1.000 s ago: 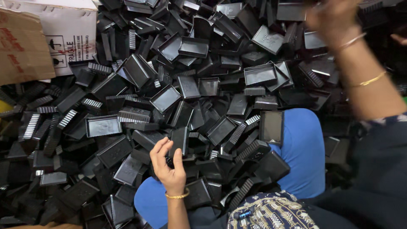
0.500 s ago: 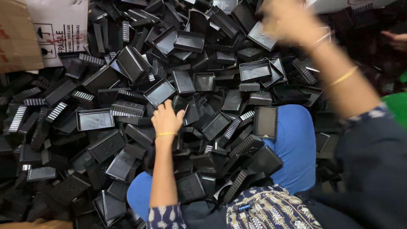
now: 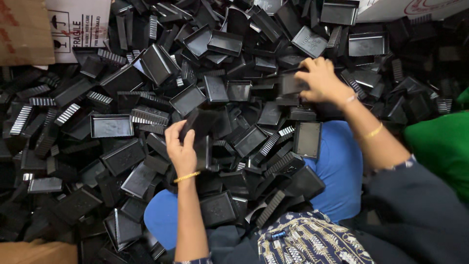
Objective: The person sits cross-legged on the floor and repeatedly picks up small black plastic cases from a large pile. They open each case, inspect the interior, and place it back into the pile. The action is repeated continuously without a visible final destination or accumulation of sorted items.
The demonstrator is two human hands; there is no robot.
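Observation:
A big heap of black plastic trays and ribbed black parts [image 3: 146, 98] covers the view. My left hand [image 3: 181, 149] grips a black tray [image 3: 198, 124] just above the heap's middle, thumb on one side and fingers on the other. A gold bangle sits on that wrist. My right hand [image 3: 320, 80] is further up and to the right, fingers closed on another black tray [image 3: 291, 83] lying on the heap. That forearm wears two thin bangles.
My knees in blue cloth [image 3: 339, 171] poke out of the heap at the bottom, with a patterned garment [image 3: 308, 242] below. Cardboard boxes [image 3: 53, 27] stand at the top left, a white box [image 3: 415, 7] at the top right, green cloth [image 3: 439, 146] on the right.
My left hand has taken hold of a black tray and lifted it slightly. My right arm came down from the top right and its hand closed on a tray in the heap.

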